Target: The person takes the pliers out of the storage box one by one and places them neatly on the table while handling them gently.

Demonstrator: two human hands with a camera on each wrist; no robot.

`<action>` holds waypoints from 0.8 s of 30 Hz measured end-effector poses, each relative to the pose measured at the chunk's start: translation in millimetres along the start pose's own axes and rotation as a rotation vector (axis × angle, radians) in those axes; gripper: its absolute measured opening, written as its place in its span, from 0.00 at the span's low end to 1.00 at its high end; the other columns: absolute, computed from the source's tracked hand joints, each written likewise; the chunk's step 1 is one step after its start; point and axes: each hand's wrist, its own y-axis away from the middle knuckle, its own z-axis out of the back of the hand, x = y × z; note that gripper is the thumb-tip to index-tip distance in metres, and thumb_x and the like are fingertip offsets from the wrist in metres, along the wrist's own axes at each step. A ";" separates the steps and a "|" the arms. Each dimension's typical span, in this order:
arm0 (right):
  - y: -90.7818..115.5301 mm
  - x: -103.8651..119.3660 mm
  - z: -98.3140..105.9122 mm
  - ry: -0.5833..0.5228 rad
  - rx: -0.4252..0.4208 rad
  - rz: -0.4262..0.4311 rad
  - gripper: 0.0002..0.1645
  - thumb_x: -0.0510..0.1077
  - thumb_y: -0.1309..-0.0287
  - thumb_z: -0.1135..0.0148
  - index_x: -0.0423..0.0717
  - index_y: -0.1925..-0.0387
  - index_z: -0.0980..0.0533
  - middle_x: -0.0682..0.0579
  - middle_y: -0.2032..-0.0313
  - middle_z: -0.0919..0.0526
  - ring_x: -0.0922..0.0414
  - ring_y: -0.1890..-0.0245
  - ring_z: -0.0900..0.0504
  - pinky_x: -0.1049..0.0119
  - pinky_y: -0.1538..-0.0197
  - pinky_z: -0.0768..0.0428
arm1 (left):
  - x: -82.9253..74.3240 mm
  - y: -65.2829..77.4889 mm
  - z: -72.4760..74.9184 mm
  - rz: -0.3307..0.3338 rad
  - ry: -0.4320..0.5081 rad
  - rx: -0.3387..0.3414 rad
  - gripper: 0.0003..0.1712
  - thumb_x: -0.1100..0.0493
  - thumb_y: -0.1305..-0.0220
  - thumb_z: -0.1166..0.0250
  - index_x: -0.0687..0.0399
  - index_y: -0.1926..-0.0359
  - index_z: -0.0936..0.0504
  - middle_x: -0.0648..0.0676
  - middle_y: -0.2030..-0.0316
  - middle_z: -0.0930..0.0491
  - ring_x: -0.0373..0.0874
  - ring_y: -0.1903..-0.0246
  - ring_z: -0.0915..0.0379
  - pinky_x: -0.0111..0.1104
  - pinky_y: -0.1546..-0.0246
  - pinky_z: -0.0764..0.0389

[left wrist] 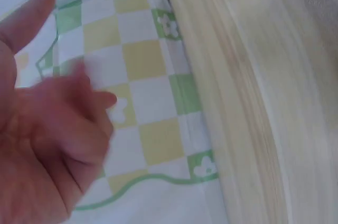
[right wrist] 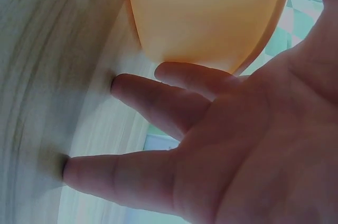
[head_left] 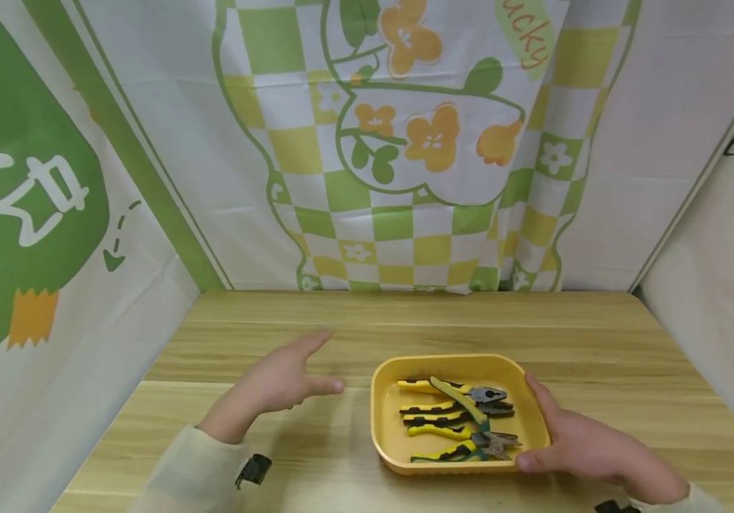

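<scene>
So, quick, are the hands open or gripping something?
Left hand: open, holding nothing.
Right hand: open, touching the yellow, rounded-rectangular plastic tub.

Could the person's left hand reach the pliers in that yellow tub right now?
Probably yes. The left hand holds nothing and is left of the yellow tub, which has no lid, so the pliers lie exposed from above; it would only need to clear the rim.

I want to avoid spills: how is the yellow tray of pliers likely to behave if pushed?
The yellow tray looks like moulded plastic, so it should probably stay stiff. Its low, broad shape suggests it would slide rather than tip. The pliers appear to lie loose inside, so they may shift under a sudden shove.
</scene>
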 end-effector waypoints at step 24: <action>-0.3 -2.6 -0.8 -0.005 0.001 -0.012 0.77 0.59 0.47 0.25 0.30 0.26 0.73 0.25 0.45 0.26 0.45 0.50 0.23 0.39 0.44 0.29 | -44.8 -25.1 -7.1 0.074 0.812 0.259 0.31 0.62 0.38 0.29 0.55 0.34 0.24 0.61 0.46 0.21 0.36 0.86 0.53 0.26 0.86 0.47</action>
